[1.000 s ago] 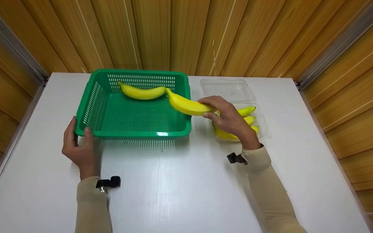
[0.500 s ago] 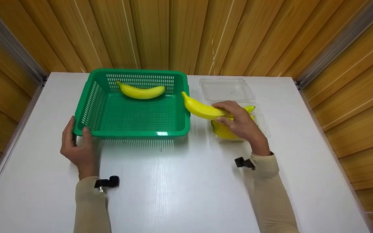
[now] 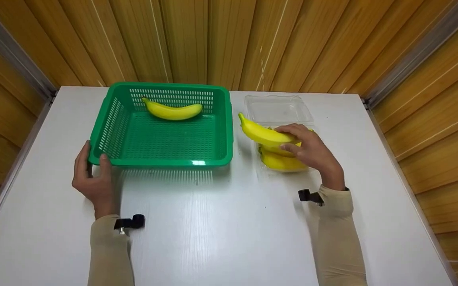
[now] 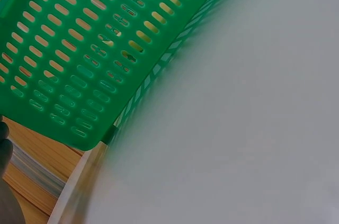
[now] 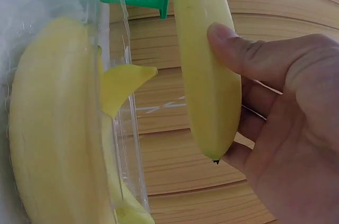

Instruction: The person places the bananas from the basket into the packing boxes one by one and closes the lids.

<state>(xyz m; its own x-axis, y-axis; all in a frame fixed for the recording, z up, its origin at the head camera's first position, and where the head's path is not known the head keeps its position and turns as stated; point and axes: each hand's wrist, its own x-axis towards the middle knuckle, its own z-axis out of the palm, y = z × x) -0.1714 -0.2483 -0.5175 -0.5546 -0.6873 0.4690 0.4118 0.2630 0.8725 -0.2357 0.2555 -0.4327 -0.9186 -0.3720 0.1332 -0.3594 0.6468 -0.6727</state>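
Observation:
My left hand (image 3: 94,184) holds the front left corner of a green plastic basket (image 3: 161,163), fingers along its left side and thumb at the front rim. One yellow banana (image 3: 173,113) lies inside against the back wall. My right hand (image 3: 314,151) pinches another banana (image 3: 262,133) near one end, thumb on the near side, its stem pointing left. That banana is above a clear plastic container (image 5: 119,38) with more bananas (image 5: 53,128) in it. The hand and held banana hide part of those in the head view.
The clear lid (image 3: 278,109) lies open behind the container. Everything stands on a white table (image 3: 197,238). Wood-look panels (image 3: 229,43) close in the back and both sides. A small black camera mount (image 3: 131,221) sits on each sleeve cuff.
My right hand has carried its banana to the right, from over the basket's right rim to above the clear container. My left hand stays at the basket corner.

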